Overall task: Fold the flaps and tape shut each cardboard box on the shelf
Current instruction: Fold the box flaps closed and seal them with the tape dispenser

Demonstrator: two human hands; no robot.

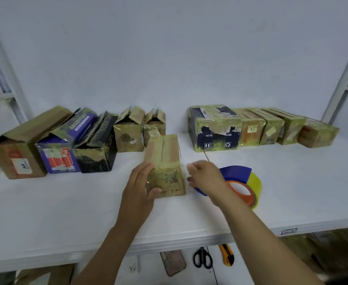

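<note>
A small brown cardboard box (165,161) with its top flaps folded down stands in the middle of the white shelf (66,202). My left hand (140,184) grips its near left side. Just right of the box, my right hand (205,175) hovers with fingers pinched, perhaps on a clear tape end; I cannot tell. Under that hand lies a tape dispenser (241,182) with a blue guard, orange core and yellowish roll. Several boxes with open flaps (95,140) line the back left. Several taped boxes (251,126) line the back right.
On a lower level below the shelf's front edge lie black scissors (203,258), an orange utility knife (227,255) and a phone (173,262). Shelf uprights (341,83) stand at both sides. A white wall closes the back.
</note>
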